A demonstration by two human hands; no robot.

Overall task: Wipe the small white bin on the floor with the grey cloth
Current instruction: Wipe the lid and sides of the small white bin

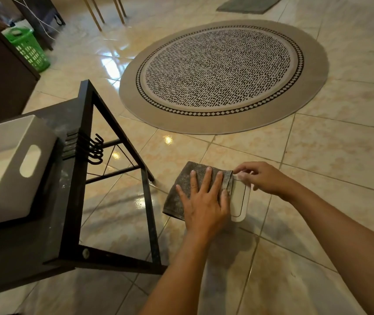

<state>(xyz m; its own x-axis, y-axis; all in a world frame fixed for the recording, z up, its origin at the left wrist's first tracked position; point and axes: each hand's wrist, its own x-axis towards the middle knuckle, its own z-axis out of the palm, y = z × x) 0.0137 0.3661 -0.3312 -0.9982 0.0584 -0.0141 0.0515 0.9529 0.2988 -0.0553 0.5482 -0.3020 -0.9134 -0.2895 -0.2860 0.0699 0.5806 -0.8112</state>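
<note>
The small white bin (240, 198) lies on the tiled floor, mostly covered by the grey cloth (181, 185). Only its right end shows, a rounded white face with a thin dark outline. My left hand (204, 198) lies flat on the cloth, fingers spread, pressing it onto the bin. My right hand (258, 177) pinches the bin's far right corner with its fingertips, just past the cloth's folded edge.
A black metal-framed side table (117, 201) with hooks stands just left of the cloth, holding a white tray (11, 169) with a handle slot. A round patterned rug (222, 76) lies beyond. A green basket (29, 48) and a dark cabinet stand at far left.
</note>
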